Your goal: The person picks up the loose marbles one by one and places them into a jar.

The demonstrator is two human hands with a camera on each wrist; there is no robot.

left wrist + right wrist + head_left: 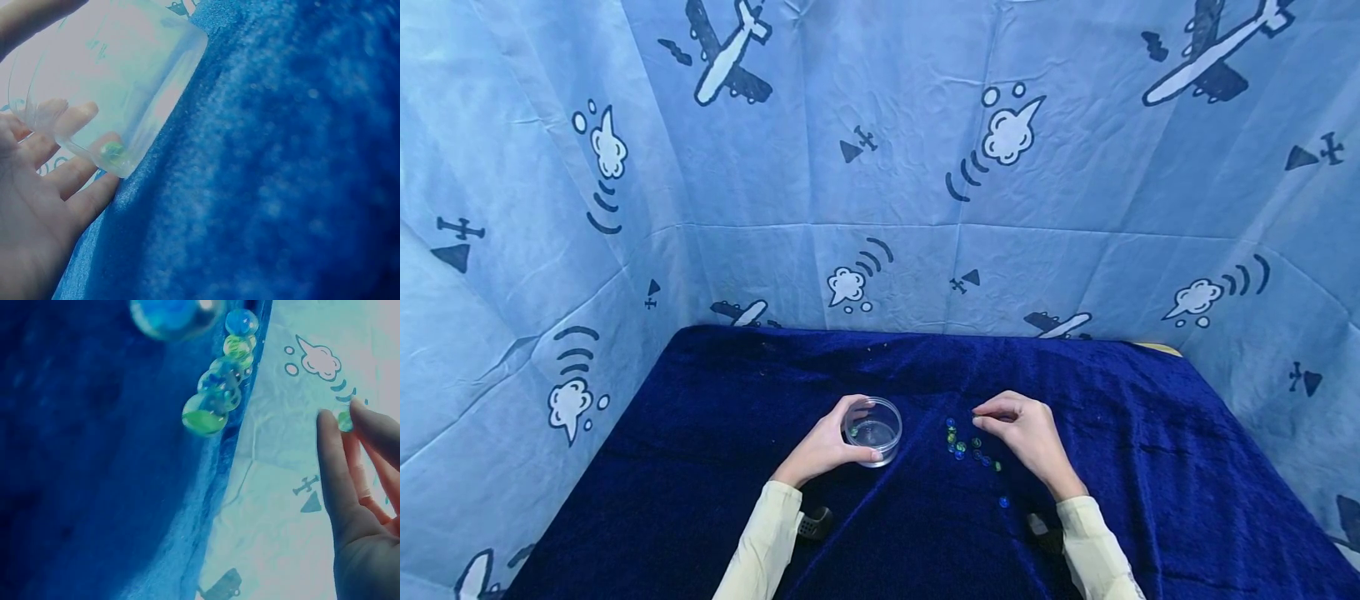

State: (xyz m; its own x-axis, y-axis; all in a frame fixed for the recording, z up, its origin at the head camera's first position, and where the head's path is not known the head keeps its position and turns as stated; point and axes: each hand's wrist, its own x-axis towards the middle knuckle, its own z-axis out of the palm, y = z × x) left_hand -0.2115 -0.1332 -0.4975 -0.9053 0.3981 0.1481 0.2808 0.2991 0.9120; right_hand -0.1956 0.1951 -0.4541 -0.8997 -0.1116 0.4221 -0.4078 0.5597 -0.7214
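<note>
In the head view my left hand [826,442] grips a clear round plastic container [886,454], thumb at the front and fingers behind. A green marble [112,151] lies inside it near the bottom, as the left wrist view shows. To the right, my right hand [1028,429] pinches a green marble [345,421] between thumb and fingertips, just above the cloth. Beside those fingertips lies a loose group of blue and green marbles [960,450]. One blue marble [1003,502] sits apart, nearer to me.
A dark blue velvet cloth [700,467] covers the table. Light blue curtains [910,192] with printed aeroplanes and clouds stand behind and at both sides. A yellow edge [1161,348] shows at the table's far right corner. Dark wrist devices [815,523] hang below the sleeves.
</note>
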